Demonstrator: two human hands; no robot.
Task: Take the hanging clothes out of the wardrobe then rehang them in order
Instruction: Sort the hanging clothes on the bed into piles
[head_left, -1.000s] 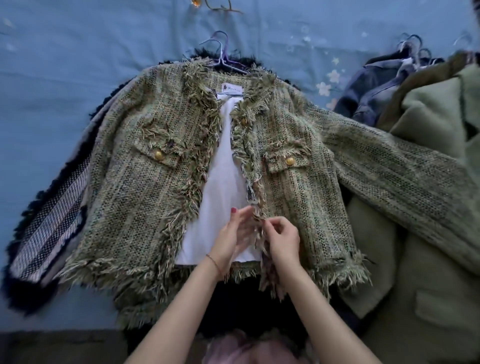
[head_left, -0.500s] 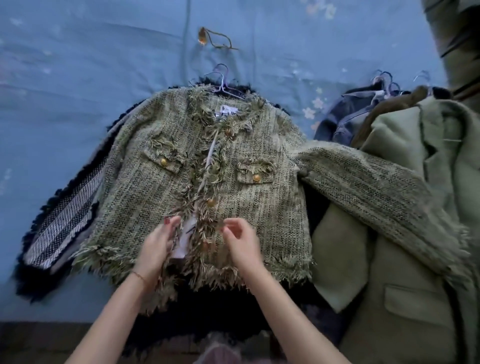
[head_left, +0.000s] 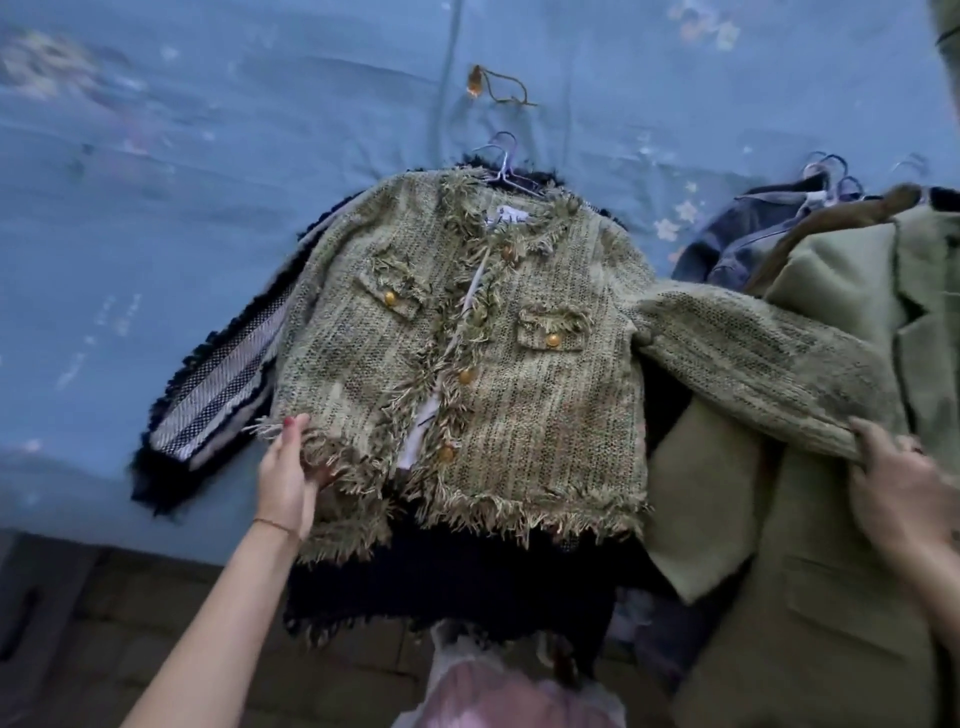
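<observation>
**Jacket front closed, hands move outward**

On the blue bed, near its front edge, our green tweed jacket now lies buttoned. Our left hand has shifted to pinch its hem; right hand fingers now curl around the sleeve cuff, readying rehanging.

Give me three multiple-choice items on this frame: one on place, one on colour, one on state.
1. Where is the right hand?
A. On the end of the green jacket's sleeve
B. On a hanger
C. On the bedsheet

2. What colour are the jacket's buttons?
A. Black
B. Gold
C. White

3. How is the jacket front?
A. Wide open
B. Buttoned, edges together
C. Turned inside out

Key: 1 A, the fingers curl over the sleeve end. 2 B, the buttons shine gold on pockets and front. 3 B, the fringed edges meet down the middle while the left hand holds the hem.
</observation>
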